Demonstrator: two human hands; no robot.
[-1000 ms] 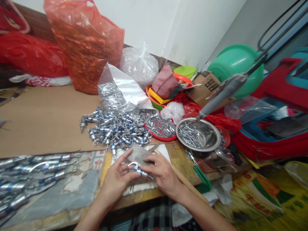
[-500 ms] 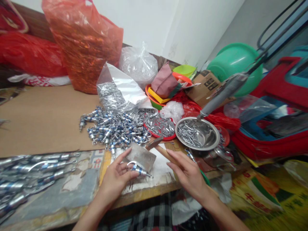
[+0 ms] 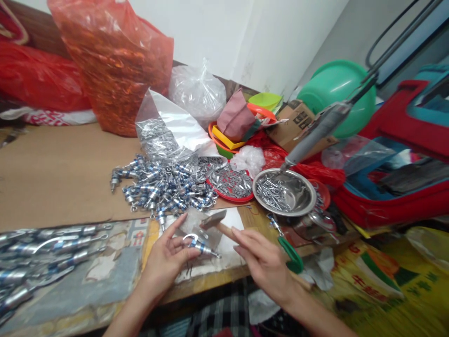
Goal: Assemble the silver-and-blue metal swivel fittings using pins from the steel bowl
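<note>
In the head view, the person's left hand (image 3: 164,262) grasps a small metal fitting (image 3: 202,246) with a blue band, its thumb and fingers pinching one end. The piece sits at the near side of a grey metal block (image 3: 192,221), above white paper (image 3: 231,262) on the wooden surface (image 3: 261,238). The right hand (image 3: 268,262) grips a hammer (image 3: 213,219) by its wooden handle, and the head hangs over the block, just beyond the fitting. Whether it touches the block cannot be told.

As a judgement, this one piece looks partway through: it is in hand with the hammer close by, and its curved lever stands up from the body. A heap of similar fittings (image 3: 154,189) lies beyond on cardboard (image 3: 52,182), and a spread of larger-looking ones (image 3: 70,245) covers the left part of the surface. Which group is finished and which is waiting does not show. Loose pins (image 3: 270,193) remain in a steel bowl (image 3: 302,193), and many small metal parts (image 3: 229,180) fill a red tray (image 3: 233,199), so there seems to be plenty left.

Both forearms reach in from the bottom edge and angle inward. The left index finger points forward along the block's edge; the right fingers lie nearly straight over the handle, thumb beneath.
</note>
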